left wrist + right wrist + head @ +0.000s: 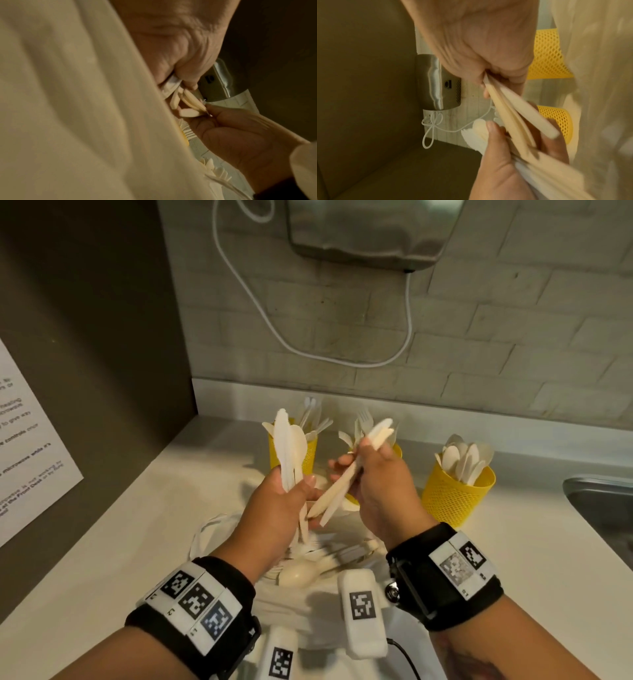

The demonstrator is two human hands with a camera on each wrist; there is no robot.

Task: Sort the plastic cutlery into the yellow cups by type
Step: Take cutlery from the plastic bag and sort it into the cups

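My left hand (298, 487) grips an upright bundle of white plastic knives (286, 446), blades up. My right hand (364, 455) pinches a few cream knives (346, 481) on a slant, their handle ends reaching down towards the left palm. In the right wrist view these slanted knives (513, 112) fan out from my right hand (481, 44) to my left hand (501, 162). Three yellow mesh cups stand behind: the left cup (311, 455) holds mixed pieces, the middle cup (397, 450) forks, the right cup (455, 498) spoons. Loose cutlery (301, 571) lies below my hands.
The loose pieces lie on a crumpled white bag (219, 529) on the pale counter (137, 542). A steel sink (603, 508) is at the right edge. A metal dispenser (370, 231) with a white cable (342, 361) hangs on the tiled wall; a dark panel closes the left.
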